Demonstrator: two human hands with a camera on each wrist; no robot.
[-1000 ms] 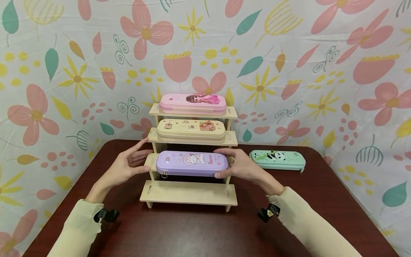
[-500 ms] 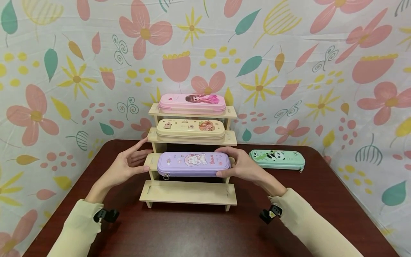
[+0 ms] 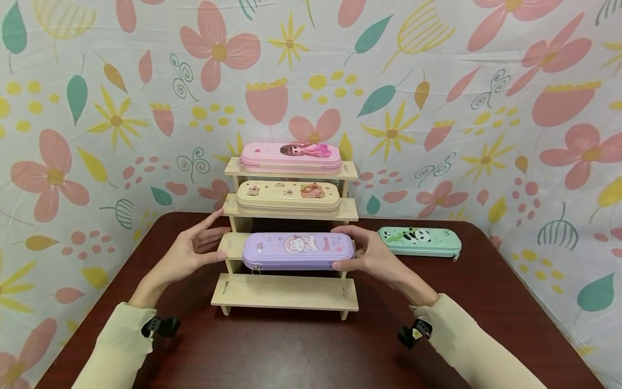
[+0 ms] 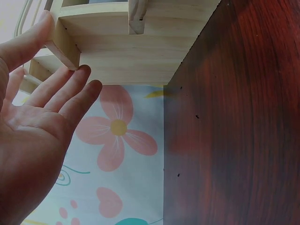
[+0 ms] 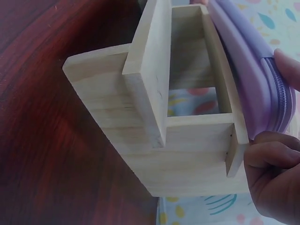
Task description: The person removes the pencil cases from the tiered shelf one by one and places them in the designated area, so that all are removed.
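Observation:
A purple zip pencil case (image 3: 298, 250) with a rabbit picture lies along the second tier from the bottom of a stepped wooden display rack (image 3: 284, 292). My right hand (image 3: 371, 254) grips its right end, thumb at the front and fingers behind. The right wrist view shows the case's zipped end (image 5: 276, 93) beside the hand and close against the tier's board. At the rack's left side, my left hand (image 3: 191, 246) spreads its fairly straight fingers, the index and thumb touching the tier ends. In the left wrist view, fingertips (image 4: 82, 70) touch a board's end.
A pink pencil case (image 3: 291, 157) sits on the top tier, and a cream pencil case (image 3: 288, 196) one tier below. A green panda pencil case (image 3: 420, 242) lies on the dark brown table (image 3: 272, 351), right of the rack. Behind hangs a floral cloth (image 3: 427, 65).
The purple pencil case has slid a little to the right along its tier, with my right hand moving along with it. My left hand stays in place against the rack.

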